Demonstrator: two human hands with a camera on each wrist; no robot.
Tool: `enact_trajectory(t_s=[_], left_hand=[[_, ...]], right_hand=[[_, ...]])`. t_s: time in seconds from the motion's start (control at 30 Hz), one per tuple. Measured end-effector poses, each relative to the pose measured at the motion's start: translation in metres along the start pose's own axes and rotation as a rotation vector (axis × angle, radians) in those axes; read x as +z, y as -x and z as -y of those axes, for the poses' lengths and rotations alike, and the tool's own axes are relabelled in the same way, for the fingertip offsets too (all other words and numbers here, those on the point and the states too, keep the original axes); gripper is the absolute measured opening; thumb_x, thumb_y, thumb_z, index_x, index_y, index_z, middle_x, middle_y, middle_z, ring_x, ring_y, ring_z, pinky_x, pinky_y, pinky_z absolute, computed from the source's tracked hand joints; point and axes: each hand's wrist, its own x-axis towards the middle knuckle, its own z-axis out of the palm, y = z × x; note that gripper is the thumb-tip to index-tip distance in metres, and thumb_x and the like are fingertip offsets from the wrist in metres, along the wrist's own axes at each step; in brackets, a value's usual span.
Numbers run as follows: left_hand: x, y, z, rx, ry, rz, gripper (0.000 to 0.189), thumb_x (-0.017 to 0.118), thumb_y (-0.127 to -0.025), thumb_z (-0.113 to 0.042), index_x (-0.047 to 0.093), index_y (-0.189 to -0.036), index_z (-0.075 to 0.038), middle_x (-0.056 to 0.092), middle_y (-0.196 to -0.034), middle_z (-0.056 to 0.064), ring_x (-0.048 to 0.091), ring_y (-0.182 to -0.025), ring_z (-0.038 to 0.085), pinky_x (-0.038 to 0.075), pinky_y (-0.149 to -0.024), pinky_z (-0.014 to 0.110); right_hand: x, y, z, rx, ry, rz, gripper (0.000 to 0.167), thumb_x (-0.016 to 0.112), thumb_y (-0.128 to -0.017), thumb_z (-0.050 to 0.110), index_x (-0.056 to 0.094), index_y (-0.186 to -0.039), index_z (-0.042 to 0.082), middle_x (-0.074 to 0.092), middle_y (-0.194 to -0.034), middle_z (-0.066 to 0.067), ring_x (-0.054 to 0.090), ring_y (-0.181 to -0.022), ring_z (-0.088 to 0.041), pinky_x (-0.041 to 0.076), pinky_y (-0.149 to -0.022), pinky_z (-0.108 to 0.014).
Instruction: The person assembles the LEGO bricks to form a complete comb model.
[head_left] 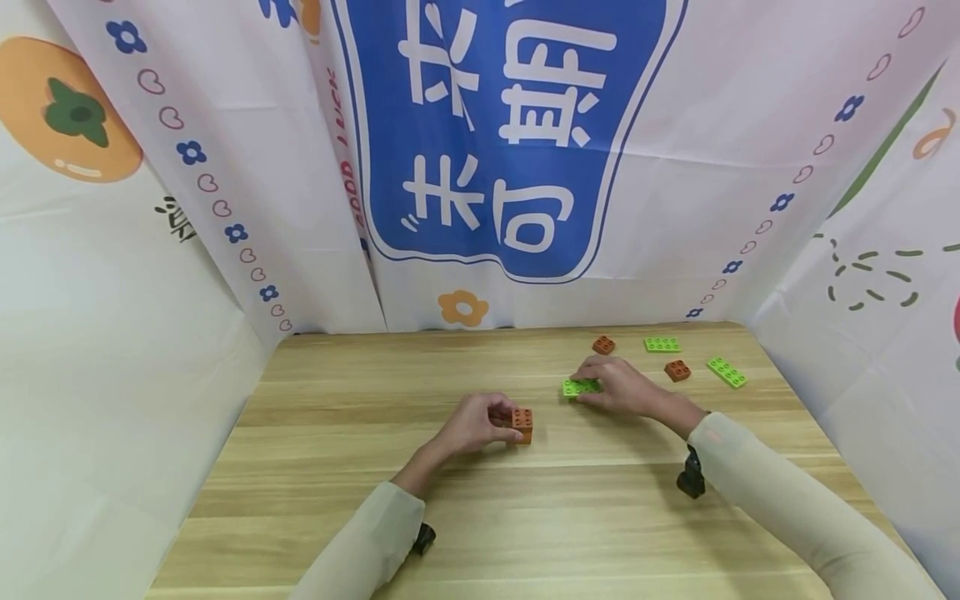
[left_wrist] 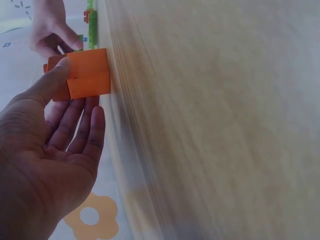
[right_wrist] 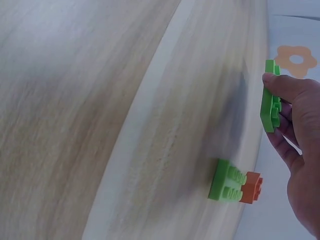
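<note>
My left hand point(head_left: 471, 425) pinches a stack of orange toy building bricks point(head_left: 523, 427) between thumb and fingers, near the middle of the table. Studs face up on the stack, and a seam between its bricks shows in the left wrist view, where the thumb lies across the upper part point(left_wrist: 57, 82). Farther back and to the right, my right hand point(head_left: 618, 387) grips a flat lime-green studded brick point(head_left: 573, 389) by its sides. That green brick point(right_wrist: 269, 107) hangs above the tabletop in the right wrist view; the fingers partly cover it.
Several loose pieces lie at the back right of the wooden table point(head_left: 360, 383): an orange brick point(head_left: 603, 345), a green brick point(head_left: 662, 345), a second orange brick point(head_left: 677, 371) and another green brick point(head_left: 727, 372). Printed cloth point(head_left: 322, 283) hangs behind and along both sides.
</note>
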Motion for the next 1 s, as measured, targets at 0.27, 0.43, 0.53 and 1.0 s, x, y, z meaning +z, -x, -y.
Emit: enact_trajectory(t_s=[0.27, 0.43, 0.53, 1.0], left_hand=[[0.001, 0.000, 0.001, -0.008, -0.006, -0.002, 0.035, 0.092, -0.085, -0.015, 0.074, -0.112, -0.003, 0.074, -0.104, 0.004, 0.070, -0.092, 0.014, 0.059, -0.081, 0.025], [0.001, 0.000, 0.001, -0.002, -0.002, -0.002, 0.035, 0.092, -0.084, -0.015, 0.074, -0.112, -0.003, 0.074, -0.103, 0.004, 0.070, -0.092, 0.016, 0.059, -0.080, 0.027], [0.001, 0.000, 0.001, -0.003, 0.000, -0.003, 0.035, 0.092, -0.085, -0.015, 0.074, -0.112, -0.003, 0.074, -0.103, 0.004, 0.071, -0.093, 0.017, 0.059, -0.080, 0.026], [0.002, -0.003, 0.000, -0.040, 0.019, 0.005, 0.035, 0.092, -0.085, -0.016, 0.074, -0.112, -0.004, 0.075, -0.105, 0.004, 0.071, -0.093, 0.013, 0.060, -0.081, 0.026]], right_hand=[[-0.004, -0.002, 0.011, -0.029, -0.003, -0.024, 0.034, 0.090, -0.087, 0.016, 0.079, -0.117, 0.004, 0.076, -0.115, -0.011, 0.072, -0.106, -0.025, 0.061, -0.091, -0.041], [-0.007, -0.003, 0.016, -0.066, -0.011, -0.045, 0.034, 0.091, -0.085, 0.015, 0.079, -0.115, 0.004, 0.077, -0.113, -0.010, 0.073, -0.105, -0.025, 0.062, -0.090, -0.041], [-0.008, -0.003, 0.018, -0.091, -0.020, -0.061, 0.033, 0.091, -0.084, 0.014, 0.080, -0.114, 0.005, 0.077, -0.111, -0.009, 0.073, -0.104, -0.024, 0.062, -0.089, -0.040], [-0.010, -0.006, 0.034, -0.224, -0.011, -0.139, 0.035, 0.094, -0.081, 0.011, 0.080, -0.111, 0.003, 0.077, -0.108, -0.010, 0.073, -0.100, -0.024, 0.063, -0.085, -0.038]])
